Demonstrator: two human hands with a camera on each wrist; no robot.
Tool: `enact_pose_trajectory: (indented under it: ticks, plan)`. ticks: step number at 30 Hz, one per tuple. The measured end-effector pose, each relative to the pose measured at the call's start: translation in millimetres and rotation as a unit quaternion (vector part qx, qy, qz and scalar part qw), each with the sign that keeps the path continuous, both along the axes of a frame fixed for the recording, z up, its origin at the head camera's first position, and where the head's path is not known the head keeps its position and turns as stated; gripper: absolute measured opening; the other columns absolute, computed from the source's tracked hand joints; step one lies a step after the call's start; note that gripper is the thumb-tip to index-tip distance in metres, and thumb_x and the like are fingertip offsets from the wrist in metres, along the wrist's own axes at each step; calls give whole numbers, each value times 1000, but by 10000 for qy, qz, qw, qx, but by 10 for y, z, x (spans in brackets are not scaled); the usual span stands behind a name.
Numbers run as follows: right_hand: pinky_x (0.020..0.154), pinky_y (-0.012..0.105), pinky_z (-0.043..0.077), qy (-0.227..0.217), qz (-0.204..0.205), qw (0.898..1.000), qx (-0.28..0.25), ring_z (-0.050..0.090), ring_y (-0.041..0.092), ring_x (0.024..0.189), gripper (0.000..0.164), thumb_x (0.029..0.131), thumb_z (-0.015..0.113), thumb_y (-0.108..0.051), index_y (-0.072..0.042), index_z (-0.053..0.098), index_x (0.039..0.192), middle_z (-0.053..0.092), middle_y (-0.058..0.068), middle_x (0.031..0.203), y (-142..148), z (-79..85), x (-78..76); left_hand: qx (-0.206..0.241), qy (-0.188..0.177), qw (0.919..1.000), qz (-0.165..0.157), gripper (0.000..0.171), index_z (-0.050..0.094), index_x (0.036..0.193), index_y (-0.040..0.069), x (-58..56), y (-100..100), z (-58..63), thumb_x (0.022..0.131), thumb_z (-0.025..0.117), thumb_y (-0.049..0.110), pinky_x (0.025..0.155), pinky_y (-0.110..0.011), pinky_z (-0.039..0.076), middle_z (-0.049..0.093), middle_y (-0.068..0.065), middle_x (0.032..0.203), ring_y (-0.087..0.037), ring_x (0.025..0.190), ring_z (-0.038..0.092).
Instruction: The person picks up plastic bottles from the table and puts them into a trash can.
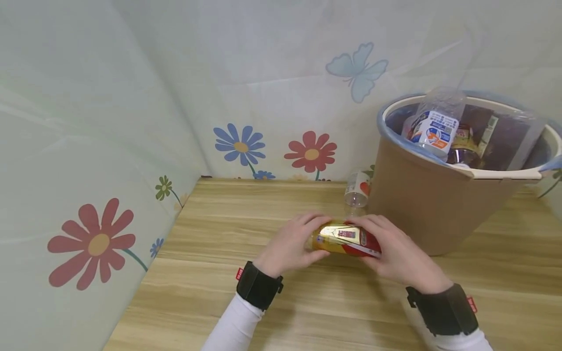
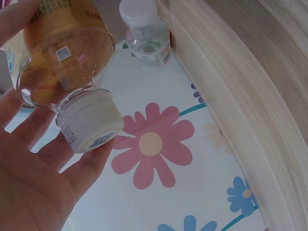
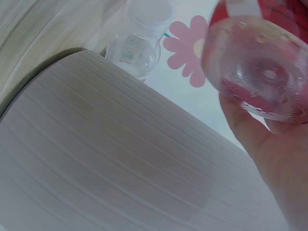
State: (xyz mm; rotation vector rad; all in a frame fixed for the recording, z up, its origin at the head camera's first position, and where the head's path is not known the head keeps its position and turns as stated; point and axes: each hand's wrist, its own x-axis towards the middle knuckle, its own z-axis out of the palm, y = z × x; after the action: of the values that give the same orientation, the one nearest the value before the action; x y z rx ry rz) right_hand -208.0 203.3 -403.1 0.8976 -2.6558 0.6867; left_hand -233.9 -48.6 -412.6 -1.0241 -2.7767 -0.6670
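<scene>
Both hands hold a plastic drink bottle (image 1: 342, 236) with a gold and red label, lying sideways above the table. My left hand (image 1: 291, 243) grips the cap end, thumb on the near side and fingers on the far side. Seen from the left wrist, the white cap (image 2: 91, 120) is on and droplets cling inside the clear shoulder. Around the base end, my right hand (image 1: 401, 253) has its fingers and thumb on opposite sides. The right wrist view shows the wet, clear bottle base (image 3: 260, 72).
A brown bin (image 1: 421, 209) stands close beside my right hand, a blue liner over its rim. Inside are a clear labelled bottle (image 1: 434, 129) and other plastic containers. Another clear bottle (image 1: 357, 187) with a white cap is on the wooden table (image 1: 219, 214), by the flowered backdrop.
</scene>
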Motion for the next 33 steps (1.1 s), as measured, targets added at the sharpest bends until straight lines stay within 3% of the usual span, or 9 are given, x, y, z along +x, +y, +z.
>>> enact_pose_trajectory:
  ticks: [4,11,16,19,22,24,28,30,33]
  plan:
    - [90,50,58,134,62,9997,-176,59,24,111,81,64,93,-5,-11,56,136,63,9,127,-4,17,11,3,-16,10000,50,73,49,147,20,12,-10,17,83,83,34,113,-41,47,55,0,147,-20,135,53]
    - [90,48,59,374,96,9988,-306,57,19,113,93,62,95,-7,-13,51,144,62,5,129,-7,29,17,55,-25,9999,122,75,50,146,20,16,-32,27,81,85,32,111,-39,49,57,0,143,-19,131,54]
    - [92,49,60,330,136,9981,-505,56,17,116,98,62,96,-8,-18,48,147,60,4,133,-25,45,14,154,47,9999,-47,77,49,146,20,4,-23,18,80,86,33,108,-36,52,58,1,141,-17,127,57]
    - [99,31,57,306,157,9969,-707,55,17,118,101,62,95,-6,-19,45,149,58,4,135,-37,53,15,254,12,9996,-101,78,48,147,19,-7,-15,4,80,85,33,107,-35,52,58,0,141,-17,127,58]
    - [102,10,44,363,137,9933,-1093,52,19,122,104,62,94,0,-17,43,151,53,8,140,-45,54,12,481,-134,9987,-95,80,44,149,18,-23,-13,-14,82,84,33,105,-35,54,58,-1,141,-17,126,58]
    - [104,2,34,438,51,9890,-1412,48,18,125,106,62,93,2,-15,42,152,49,11,144,-47,52,8,683,-288,9972,-71,81,42,151,20,-29,-10,-19,83,83,33,105,-34,54,57,0,143,-17,126,58]
    - [108,2,31,507,-292,9749,-2147,41,10,135,107,67,89,5,-14,34,156,41,16,150,-63,43,-12,1257,-676,9897,69,83,35,153,24,-21,3,-12,85,81,35,103,-34,55,55,0,145,-17,124,58]
    - [108,3,32,305,-459,9636,-2614,40,3,137,104,74,83,7,-17,28,159,39,15,152,-84,38,-13,1624,-890,9825,183,83,32,153,26,-8,15,-8,86,80,36,101,-35,55,55,0,144,-17,121,58]
    - [105,7,40,-197,-352,9393,-3406,45,0,134,94,85,69,10,-20,21,161,41,9,151,-135,24,0,2271,-1155,9666,264,81,27,152,30,12,38,-1,89,77,35,99,-37,55,53,0,144,-17,121,57]
